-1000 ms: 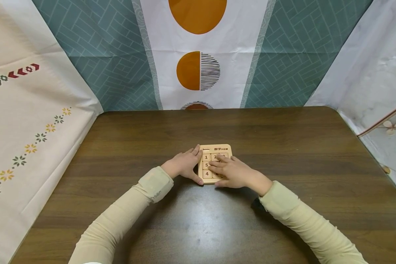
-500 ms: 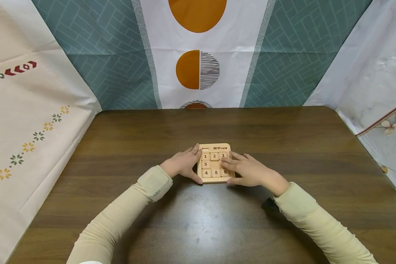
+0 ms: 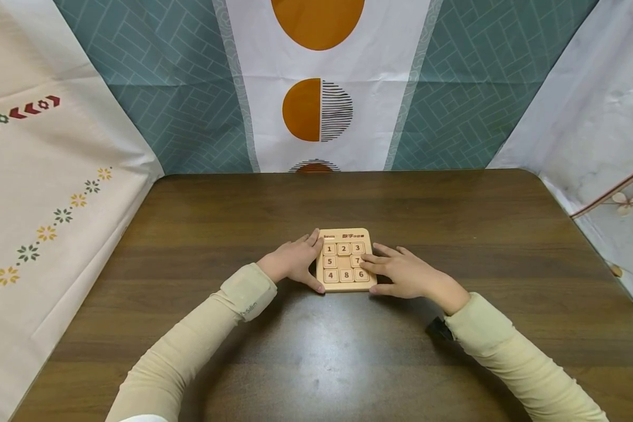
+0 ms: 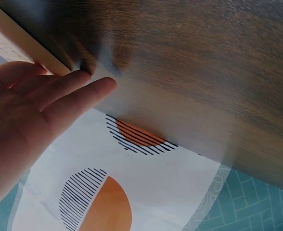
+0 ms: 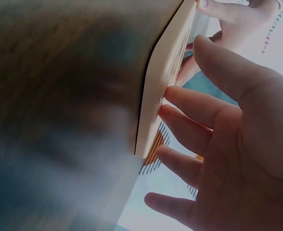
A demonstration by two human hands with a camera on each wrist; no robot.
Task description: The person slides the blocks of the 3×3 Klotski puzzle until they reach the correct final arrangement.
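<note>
A pale wooden sliding number puzzle [image 3: 344, 282] lies flat on the table. Its tiles read 1, 2, 3 on top, then 5, a gap, 7, then 4, 8, 6. Along its left side rests my left hand [image 3: 293, 262], fingers extended up the edge and thumb by the near left corner. My right hand [image 3: 407, 274] is at the right side, fingers spread and fairly straight. Its fingertips reach over the right rim at the 7 tile [image 3: 357, 261], while the thumb lies by the near right corner. In the right wrist view, two fingertips meet the puzzle's side [image 5: 153, 96].
The brown wooden table [image 3: 242, 217] extends on all sides of the puzzle. Behind it hangs a patterned cloth [image 3: 369, 117] with orange circles; a flowered cloth [image 3: 58, 176] borders the left. A black piece [image 3: 439, 329] sits below the right wrist.
My right hand has drawn rightward from over the puzzle's middle to its right edge, uncovering the 2, 3, 8, 6 and 7 tiles and the central gap. The left hand stays put.
</note>
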